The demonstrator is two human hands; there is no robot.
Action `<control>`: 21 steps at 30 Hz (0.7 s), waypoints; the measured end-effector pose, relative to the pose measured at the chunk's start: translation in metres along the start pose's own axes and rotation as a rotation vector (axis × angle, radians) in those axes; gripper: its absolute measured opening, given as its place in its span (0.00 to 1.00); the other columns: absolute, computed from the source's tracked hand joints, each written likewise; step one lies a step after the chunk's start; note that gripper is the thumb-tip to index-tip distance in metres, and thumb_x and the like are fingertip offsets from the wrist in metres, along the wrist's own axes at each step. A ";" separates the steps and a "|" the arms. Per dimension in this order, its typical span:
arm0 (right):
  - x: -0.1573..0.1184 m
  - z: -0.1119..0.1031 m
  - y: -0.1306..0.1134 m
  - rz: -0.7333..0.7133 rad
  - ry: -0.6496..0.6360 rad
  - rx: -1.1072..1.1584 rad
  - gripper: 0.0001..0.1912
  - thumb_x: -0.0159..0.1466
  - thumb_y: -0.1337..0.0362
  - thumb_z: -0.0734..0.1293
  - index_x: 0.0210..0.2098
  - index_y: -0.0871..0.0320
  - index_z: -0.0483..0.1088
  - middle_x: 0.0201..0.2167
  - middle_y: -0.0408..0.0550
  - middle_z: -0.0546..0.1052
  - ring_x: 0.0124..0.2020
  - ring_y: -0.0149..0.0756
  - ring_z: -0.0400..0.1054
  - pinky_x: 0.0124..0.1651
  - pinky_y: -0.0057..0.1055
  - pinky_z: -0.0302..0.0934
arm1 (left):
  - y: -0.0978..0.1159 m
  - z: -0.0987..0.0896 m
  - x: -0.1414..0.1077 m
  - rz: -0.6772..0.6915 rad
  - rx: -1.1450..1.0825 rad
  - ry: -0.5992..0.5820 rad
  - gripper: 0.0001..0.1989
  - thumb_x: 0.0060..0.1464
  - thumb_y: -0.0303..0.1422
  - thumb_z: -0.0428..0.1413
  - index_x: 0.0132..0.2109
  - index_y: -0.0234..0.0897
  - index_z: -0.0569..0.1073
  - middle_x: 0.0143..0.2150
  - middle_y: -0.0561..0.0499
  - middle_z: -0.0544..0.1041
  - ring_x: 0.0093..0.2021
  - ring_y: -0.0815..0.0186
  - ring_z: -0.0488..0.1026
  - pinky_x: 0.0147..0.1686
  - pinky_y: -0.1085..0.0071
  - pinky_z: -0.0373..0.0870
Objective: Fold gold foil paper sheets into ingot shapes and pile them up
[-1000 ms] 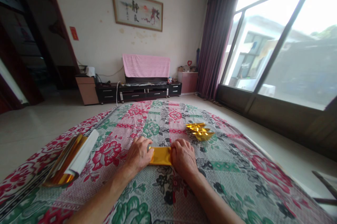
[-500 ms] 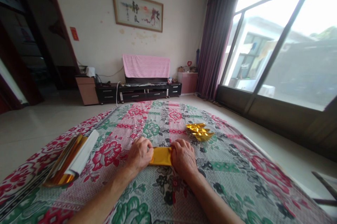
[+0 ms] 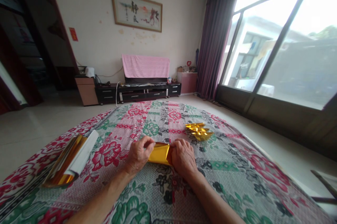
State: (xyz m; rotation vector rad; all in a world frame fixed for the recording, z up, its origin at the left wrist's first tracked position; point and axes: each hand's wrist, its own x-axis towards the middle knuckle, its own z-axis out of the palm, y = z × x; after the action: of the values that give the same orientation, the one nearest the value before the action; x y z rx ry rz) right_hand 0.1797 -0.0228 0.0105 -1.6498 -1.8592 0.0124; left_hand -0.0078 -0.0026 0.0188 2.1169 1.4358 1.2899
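Between my two hands lies a folded strip of gold foil paper (image 3: 159, 154), close to the tablecloth. My left hand (image 3: 139, 154) pinches its left end between thumb and forefinger. Around the right end my right hand (image 3: 183, 156) is closed, its fingers curled and its thumb partly hidden. The strip's right part is bent and shaded next to the right fingers. Beyond my right hand stand several folded gold paper boats (image 3: 200, 132), grouped close together.
A stack of gold and white paper sheets (image 3: 71, 161) rests at the left on the flowered tablecloth (image 3: 131, 185). Farther back are a low black cabinet (image 3: 144, 94) and a pink cloth (image 3: 146, 65) draped over something. A dark frame (image 3: 322, 185) stands at the right edge.
My left fingers have lifted slightly and now pinch the strip's upper left edge. The strip has tilted and creased near the right hand, which stays almost in place.
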 end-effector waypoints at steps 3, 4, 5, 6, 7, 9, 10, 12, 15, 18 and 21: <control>0.003 0.001 0.003 0.024 0.018 0.108 0.09 0.59 0.70 0.57 0.32 0.57 0.68 0.35 0.47 0.73 0.39 0.35 0.63 0.44 0.30 0.51 | 0.000 -0.001 0.000 -0.001 -0.038 0.045 0.07 0.52 0.36 0.51 0.33 0.39 0.71 0.28 0.54 0.76 0.29 0.69 0.73 0.32 0.75 0.67; 0.003 0.001 0.004 0.031 0.028 0.156 0.09 0.59 0.70 0.57 0.32 0.57 0.68 0.33 0.46 0.73 0.37 0.35 0.64 0.42 0.29 0.52 | -0.001 0.000 0.000 -0.015 -0.064 0.061 0.07 0.52 0.36 0.51 0.33 0.39 0.71 0.28 0.54 0.76 0.29 0.69 0.73 0.33 0.75 0.67; 0.004 0.001 0.005 0.037 0.039 0.212 0.09 0.59 0.70 0.56 0.32 0.57 0.67 0.32 0.46 0.73 0.36 0.34 0.65 0.41 0.28 0.53 | -0.001 0.000 0.000 -0.035 -0.099 0.073 0.07 0.52 0.36 0.52 0.33 0.38 0.71 0.29 0.54 0.76 0.30 0.69 0.73 0.34 0.75 0.68; 0.005 0.001 0.005 0.041 0.052 0.271 0.09 0.60 0.69 0.56 0.33 0.57 0.67 0.30 0.45 0.73 0.34 0.34 0.65 0.39 0.27 0.54 | -0.002 0.001 0.001 -0.060 -0.144 0.081 0.08 0.52 0.37 0.52 0.34 0.38 0.71 0.30 0.53 0.77 0.31 0.68 0.73 0.34 0.75 0.68; 0.005 0.001 0.006 0.044 0.067 0.326 0.09 0.60 0.68 0.55 0.33 0.57 0.67 0.29 0.45 0.73 0.32 0.33 0.66 0.37 0.27 0.55 | -0.002 0.001 0.002 -0.089 -0.196 0.082 0.09 0.51 0.37 0.53 0.36 0.38 0.72 0.31 0.53 0.77 0.32 0.68 0.74 0.35 0.74 0.69; 0.005 0.000 0.005 0.036 0.106 0.406 0.10 0.61 0.66 0.55 0.32 0.58 0.67 0.28 0.45 0.73 0.30 0.33 0.66 0.35 0.26 0.56 | -0.003 0.003 0.003 -0.158 -0.316 0.068 0.12 0.50 0.38 0.54 0.40 0.37 0.72 0.33 0.52 0.77 0.34 0.67 0.74 0.35 0.74 0.70; 0.005 0.000 0.005 0.024 0.130 0.427 0.10 0.61 0.66 0.55 0.32 0.58 0.67 0.28 0.45 0.73 0.30 0.33 0.66 0.35 0.26 0.56 | -0.003 0.003 0.004 -0.193 -0.374 0.055 0.14 0.49 0.38 0.55 0.42 0.36 0.72 0.34 0.51 0.77 0.34 0.67 0.74 0.35 0.74 0.70; 0.005 -0.001 0.004 -0.009 0.177 0.444 0.10 0.61 0.66 0.55 0.31 0.58 0.66 0.28 0.45 0.73 0.31 0.33 0.65 0.36 0.26 0.57 | -0.004 0.004 0.005 -0.258 -0.476 0.028 0.18 0.47 0.38 0.56 0.45 0.35 0.71 0.33 0.51 0.76 0.33 0.67 0.73 0.34 0.74 0.69; 0.005 -0.001 0.004 -0.050 0.224 0.454 0.09 0.61 0.66 0.55 0.31 0.58 0.66 0.28 0.45 0.72 0.31 0.32 0.65 0.37 0.26 0.57 | -0.004 0.004 0.006 -0.328 -0.614 -0.019 0.19 0.45 0.39 0.57 0.44 0.34 0.72 0.32 0.52 0.75 0.32 0.68 0.72 0.33 0.75 0.68; 0.006 0.001 0.005 -0.064 0.254 0.463 0.09 0.61 0.65 0.56 0.31 0.58 0.66 0.28 0.45 0.72 0.30 0.32 0.65 0.36 0.26 0.58 | -0.005 0.005 0.005 -0.357 -0.700 -0.066 0.16 0.45 0.40 0.58 0.39 0.34 0.73 0.31 0.52 0.75 0.31 0.68 0.71 0.32 0.75 0.67; 0.006 0.002 0.006 -0.060 0.267 0.488 0.08 0.61 0.65 0.57 0.31 0.58 0.66 0.27 0.45 0.73 0.29 0.32 0.65 0.35 0.26 0.58 | -0.005 0.005 0.004 -0.383 -0.704 -0.045 0.15 0.45 0.42 0.58 0.34 0.33 0.73 0.27 0.53 0.73 0.27 0.69 0.69 0.29 0.76 0.65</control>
State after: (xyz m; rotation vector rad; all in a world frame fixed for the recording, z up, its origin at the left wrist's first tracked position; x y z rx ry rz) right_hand 0.1839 -0.0149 0.0088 -1.1958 -1.5485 0.1957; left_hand -0.0064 0.0043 0.0143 1.3318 1.0712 1.3194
